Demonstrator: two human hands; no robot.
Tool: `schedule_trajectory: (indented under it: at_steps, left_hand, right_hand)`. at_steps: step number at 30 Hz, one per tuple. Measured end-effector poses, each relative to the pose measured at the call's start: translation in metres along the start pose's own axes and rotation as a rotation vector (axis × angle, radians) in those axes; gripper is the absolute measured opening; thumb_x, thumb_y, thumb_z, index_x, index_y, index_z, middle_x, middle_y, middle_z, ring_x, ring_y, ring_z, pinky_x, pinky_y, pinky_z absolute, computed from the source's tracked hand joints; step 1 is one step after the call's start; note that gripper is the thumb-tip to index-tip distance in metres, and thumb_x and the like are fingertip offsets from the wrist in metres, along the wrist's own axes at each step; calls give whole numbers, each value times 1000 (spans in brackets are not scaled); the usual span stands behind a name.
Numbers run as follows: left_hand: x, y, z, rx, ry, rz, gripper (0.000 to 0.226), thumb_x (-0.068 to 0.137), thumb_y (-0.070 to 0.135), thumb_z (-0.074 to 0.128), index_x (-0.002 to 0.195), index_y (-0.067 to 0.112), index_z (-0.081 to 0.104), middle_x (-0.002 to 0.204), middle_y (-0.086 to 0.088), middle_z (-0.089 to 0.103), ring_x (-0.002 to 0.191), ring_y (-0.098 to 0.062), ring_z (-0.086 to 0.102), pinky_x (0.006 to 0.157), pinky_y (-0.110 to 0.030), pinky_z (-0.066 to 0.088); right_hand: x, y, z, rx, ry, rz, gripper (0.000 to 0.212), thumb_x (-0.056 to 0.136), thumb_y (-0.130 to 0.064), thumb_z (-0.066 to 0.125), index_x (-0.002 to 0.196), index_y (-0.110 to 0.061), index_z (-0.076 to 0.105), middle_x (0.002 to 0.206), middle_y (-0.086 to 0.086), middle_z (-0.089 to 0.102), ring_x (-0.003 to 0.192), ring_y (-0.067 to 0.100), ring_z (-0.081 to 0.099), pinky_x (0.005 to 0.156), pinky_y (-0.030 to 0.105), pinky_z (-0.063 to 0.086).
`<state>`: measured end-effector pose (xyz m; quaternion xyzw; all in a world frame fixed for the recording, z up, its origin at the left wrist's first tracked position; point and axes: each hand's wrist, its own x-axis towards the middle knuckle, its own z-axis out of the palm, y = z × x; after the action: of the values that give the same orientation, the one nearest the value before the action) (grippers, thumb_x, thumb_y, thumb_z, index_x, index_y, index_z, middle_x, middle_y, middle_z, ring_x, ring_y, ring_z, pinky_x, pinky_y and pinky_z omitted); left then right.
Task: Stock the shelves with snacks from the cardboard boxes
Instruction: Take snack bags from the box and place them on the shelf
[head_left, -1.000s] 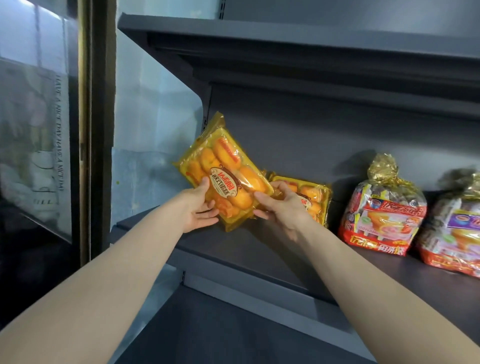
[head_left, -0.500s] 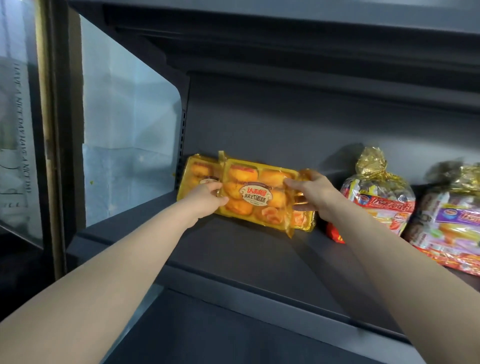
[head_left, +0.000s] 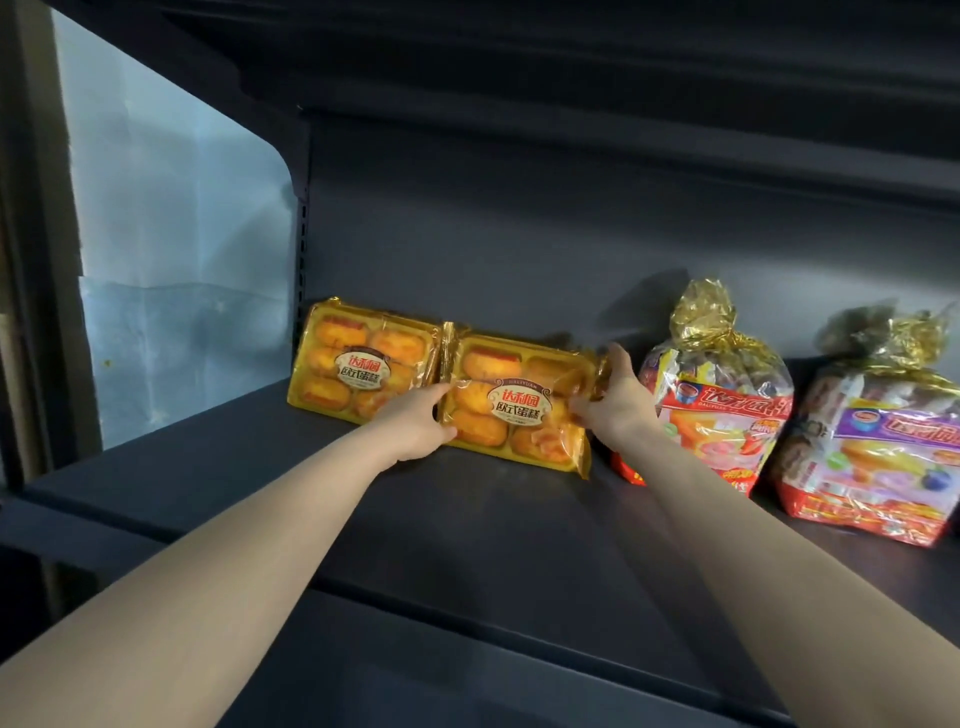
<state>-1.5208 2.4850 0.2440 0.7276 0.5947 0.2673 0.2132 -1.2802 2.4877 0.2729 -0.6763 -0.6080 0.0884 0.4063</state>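
Observation:
Two yellow packs of small cakes lean against the back wall of a dark shelf. The left cake pack stands alone at the shelf's left end. Both my hands hold the right cake pack, which stands on its long edge. My left hand grips its left edge. My right hand grips its right end, thumb across the front.
Two gold-tied bags of mixed snacks stand to the right, the nearer snack bag touching my right wrist and the farther snack bag at the frame's edge. A translucent side panel closes the shelf's left end. Another shelf hangs overhead.
The pack I hold moved right, uncovering the left pack behind it; both now stand side by side. The view has closed in on the shelf.

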Motion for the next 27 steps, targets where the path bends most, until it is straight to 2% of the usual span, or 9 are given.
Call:
schedule_trajectory:
  at_steps: [4,7,11,14,19,23,25,27]
  left_hand:
    - [-9,-1,-1,43,26,29,65,98,27,59,155,26,27,154,0,40,137,-24,43,110,-38,38]
    - [-16,3,-4,100,60,67,61,98,27,59,153,27,32,149,1,47,132,-22,48,107,-37,41]
    - [-36,15,-9,166,152,177,51,97,29,61,145,30,45,138,4,57,123,-20,54,101,-39,47]
    - [-60,30,-8,225,231,298,45,95,31,63,139,31,51,129,7,62,119,-18,57,98,-38,46]
    - [-111,57,7,285,344,574,30,95,30,62,125,28,60,118,7,63,108,-18,59,87,-37,48]
    - [-154,81,27,391,339,776,28,94,31,62,122,27,60,119,3,62,113,-22,56,81,-40,51]
    - [-176,93,40,415,319,836,31,94,33,62,124,25,59,121,0,61,114,-24,56,83,-41,51]
    - [-199,106,52,411,314,898,32,94,32,63,124,23,59,121,-2,61,112,-25,56,80,-39,51]
  right_hand:
    - [-7,0,5,-112,-58,-79,85,92,-19,70,157,-30,15,136,12,58,119,33,59,97,41,51]
    - [-15,-2,0,-235,-45,-118,84,93,-19,67,157,-28,13,137,16,55,120,35,58,96,41,50]
    - [-41,-4,-23,-475,-12,-257,74,94,-15,61,156,-22,21,139,17,45,117,39,57,92,41,49]
    - [-75,2,-48,-609,-5,-357,65,94,-17,61,152,-18,31,141,15,46,115,39,58,91,43,51]
    - [-155,20,-93,-880,62,-467,49,92,-18,62,139,-14,49,123,13,56,109,39,56,78,46,49]
    - [-226,38,-126,-1031,103,-490,37,80,-19,74,114,-7,64,100,14,63,88,38,61,64,42,49]
    - [-261,50,-141,-1055,127,-485,34,75,-15,74,108,-7,65,94,14,63,83,38,60,62,42,48]
    - [-293,61,-157,-1055,149,-450,35,76,-17,75,109,-7,64,96,14,63,86,39,61,65,44,50]
